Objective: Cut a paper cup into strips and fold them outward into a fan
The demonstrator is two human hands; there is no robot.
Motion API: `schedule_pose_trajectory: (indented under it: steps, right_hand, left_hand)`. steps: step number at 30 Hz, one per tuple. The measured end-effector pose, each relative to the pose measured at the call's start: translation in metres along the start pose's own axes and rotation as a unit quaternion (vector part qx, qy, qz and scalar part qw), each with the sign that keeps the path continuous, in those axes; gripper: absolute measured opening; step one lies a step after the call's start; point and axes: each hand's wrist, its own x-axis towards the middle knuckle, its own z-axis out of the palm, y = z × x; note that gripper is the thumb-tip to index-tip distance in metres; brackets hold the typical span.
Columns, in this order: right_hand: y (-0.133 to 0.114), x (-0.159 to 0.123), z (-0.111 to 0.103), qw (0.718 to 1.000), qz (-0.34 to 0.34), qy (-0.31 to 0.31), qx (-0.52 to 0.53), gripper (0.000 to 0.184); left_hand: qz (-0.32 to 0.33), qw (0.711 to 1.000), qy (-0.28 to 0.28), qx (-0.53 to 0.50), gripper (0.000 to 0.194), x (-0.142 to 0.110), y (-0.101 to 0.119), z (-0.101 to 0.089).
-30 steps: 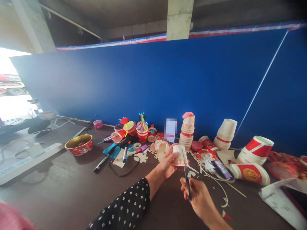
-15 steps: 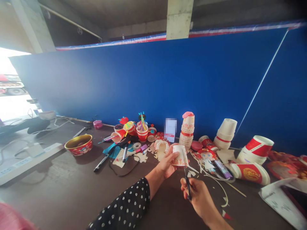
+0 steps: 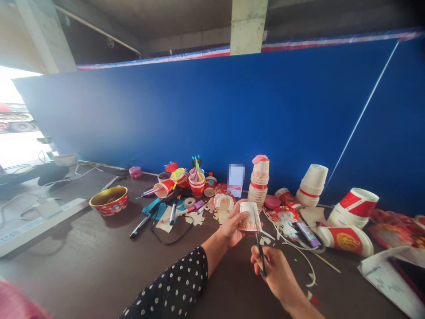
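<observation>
My left hand (image 3: 232, 225) is closed on a cut piece of paper cup (image 3: 249, 216), white with red drawn or printed marks along its lower edge. The thumb lies across its face. Below and to the right, my right hand (image 3: 277, 268) grips a pair of scissors (image 3: 262, 259) with dark handles. The blades point up at the lower right edge of the cup piece; whether they touch it I cannot tell. Small white paper scraps (image 3: 265, 240) lie on the table just behind the scissors.
A tall cup stack (image 3: 259, 184) stands behind my hands. To the right are more paper cups (image 3: 357, 208), a paper doll (image 3: 287, 221) and a glue stick (image 3: 308, 235). Leftward lie markers (image 3: 172, 212), a tape roll (image 3: 189, 203), a red-gold bowl (image 3: 109, 201) and a power strip (image 3: 43, 221).
The cup piece and the scissors have shifted very slightly. Both hands keep their hold, and the things on the table have stayed in place.
</observation>
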Motion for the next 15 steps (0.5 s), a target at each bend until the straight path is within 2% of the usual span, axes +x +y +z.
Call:
schedule_pose_trajectory:
  steps: [15]
  right_hand:
    - [0.0031, 0.0009, -0.0008, 1.000, -0.015, 0.012, 0.014, 0.050]
  left_hand:
    - [-0.002, 1.000, 0.005, 0.014, 0.050, -0.0016, 0.0026, 0.0001]
